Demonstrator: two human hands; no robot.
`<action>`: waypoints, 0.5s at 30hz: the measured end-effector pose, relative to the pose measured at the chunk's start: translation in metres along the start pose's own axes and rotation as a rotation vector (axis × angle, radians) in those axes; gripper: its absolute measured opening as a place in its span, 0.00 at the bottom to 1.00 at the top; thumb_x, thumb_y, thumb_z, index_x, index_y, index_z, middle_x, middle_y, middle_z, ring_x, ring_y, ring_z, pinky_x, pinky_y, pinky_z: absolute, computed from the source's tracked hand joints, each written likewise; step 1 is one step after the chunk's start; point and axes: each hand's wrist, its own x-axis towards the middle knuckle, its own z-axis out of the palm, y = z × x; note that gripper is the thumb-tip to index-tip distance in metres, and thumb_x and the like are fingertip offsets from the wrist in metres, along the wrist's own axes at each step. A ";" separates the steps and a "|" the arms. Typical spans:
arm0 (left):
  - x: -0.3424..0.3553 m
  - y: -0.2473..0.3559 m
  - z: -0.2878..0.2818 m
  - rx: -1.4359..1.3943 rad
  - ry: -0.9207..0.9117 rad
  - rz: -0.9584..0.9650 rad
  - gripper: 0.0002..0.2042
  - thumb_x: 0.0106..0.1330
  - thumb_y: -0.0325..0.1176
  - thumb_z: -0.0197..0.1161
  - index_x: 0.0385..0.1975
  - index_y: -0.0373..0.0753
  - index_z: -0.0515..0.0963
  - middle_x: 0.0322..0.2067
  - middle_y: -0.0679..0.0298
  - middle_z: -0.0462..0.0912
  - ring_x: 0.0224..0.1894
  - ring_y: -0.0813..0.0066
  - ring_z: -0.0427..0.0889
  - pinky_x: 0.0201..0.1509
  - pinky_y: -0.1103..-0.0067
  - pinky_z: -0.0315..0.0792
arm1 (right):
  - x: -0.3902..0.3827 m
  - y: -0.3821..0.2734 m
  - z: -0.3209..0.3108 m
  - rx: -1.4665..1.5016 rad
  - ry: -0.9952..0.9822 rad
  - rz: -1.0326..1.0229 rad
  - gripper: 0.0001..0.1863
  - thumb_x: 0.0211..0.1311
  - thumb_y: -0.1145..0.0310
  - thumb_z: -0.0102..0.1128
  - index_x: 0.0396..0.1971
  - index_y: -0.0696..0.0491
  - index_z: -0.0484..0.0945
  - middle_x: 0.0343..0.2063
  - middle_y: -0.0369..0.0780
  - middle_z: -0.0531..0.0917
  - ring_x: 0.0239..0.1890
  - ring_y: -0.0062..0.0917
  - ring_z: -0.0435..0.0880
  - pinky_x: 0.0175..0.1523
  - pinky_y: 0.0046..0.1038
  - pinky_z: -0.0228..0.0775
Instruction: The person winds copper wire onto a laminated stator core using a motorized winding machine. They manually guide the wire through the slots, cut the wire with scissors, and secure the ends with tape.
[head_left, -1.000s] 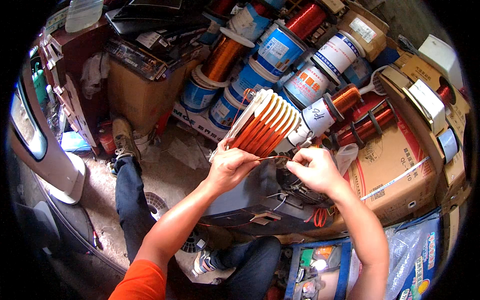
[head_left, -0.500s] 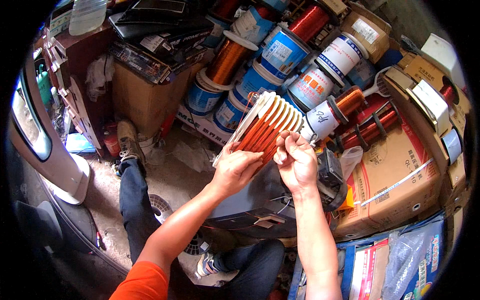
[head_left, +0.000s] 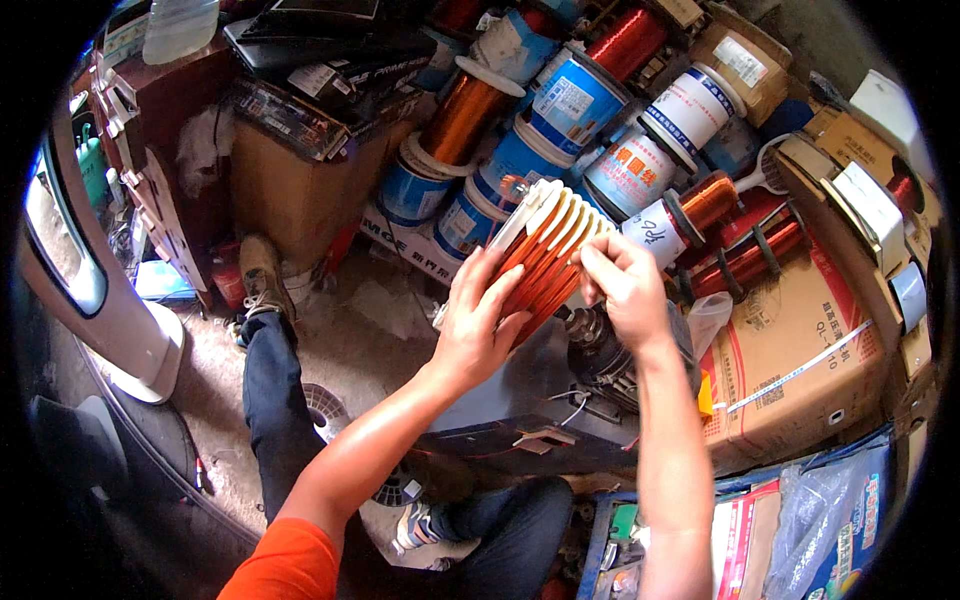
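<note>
A winding former [head_left: 556, 212] with pale, ridged slots stands tilted in front of me, wound with reddish copper wire coils [head_left: 535, 285]. My left hand [head_left: 476, 325] lies along its left side, fingers bent over the coils and gripping them. At the former's right edge, my right hand [head_left: 630, 292] is closed in a pinch. Whatever is between its fingertips is too small to make out. Under the former sits a dark machine [head_left: 600, 350] with metal fittings, partly covered by my hands.
Several spools of copper wire [head_left: 460, 115] with blue and white drums are stacked behind the former. A large cardboard box [head_left: 790, 350] stands at the right, a blue-edged crate [head_left: 735, 540] at the lower right. A brown carton [head_left: 300, 190] is at the back left, a white-framed machine [head_left: 150, 350] further left.
My right hand has moved from in front of the coils up and right to the former's edge. My left hand has shifted slightly, its fingers spreading further over the coils.
</note>
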 end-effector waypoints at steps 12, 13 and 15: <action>0.002 -0.004 -0.001 0.039 0.026 0.020 0.28 0.51 0.27 0.70 0.56 0.40 0.72 0.57 0.52 0.72 0.62 0.46 0.66 0.64 0.60 0.63 | 0.045 -0.085 -0.003 -1.290 -0.603 -0.413 0.11 0.55 0.65 0.55 0.28 0.58 0.76 0.28 0.52 0.81 0.36 0.47 0.81 0.41 0.42 0.72; 0.002 -0.005 -0.001 0.035 0.025 0.025 0.28 0.51 0.27 0.70 0.56 0.40 0.72 0.57 0.52 0.72 0.62 0.46 0.67 0.64 0.60 0.63 | 0.049 -0.084 -0.002 -1.302 -0.612 -0.386 0.11 0.55 0.64 0.55 0.29 0.58 0.77 0.29 0.52 0.81 0.36 0.47 0.81 0.41 0.42 0.72; 0.002 -0.006 -0.001 0.027 0.024 0.027 0.28 0.51 0.27 0.70 0.55 0.40 0.73 0.57 0.53 0.72 0.62 0.46 0.67 0.64 0.60 0.64 | 0.055 -0.083 0.001 -1.329 -0.634 -0.332 0.12 0.56 0.63 0.54 0.30 0.58 0.77 0.29 0.52 0.81 0.36 0.47 0.81 0.42 0.42 0.73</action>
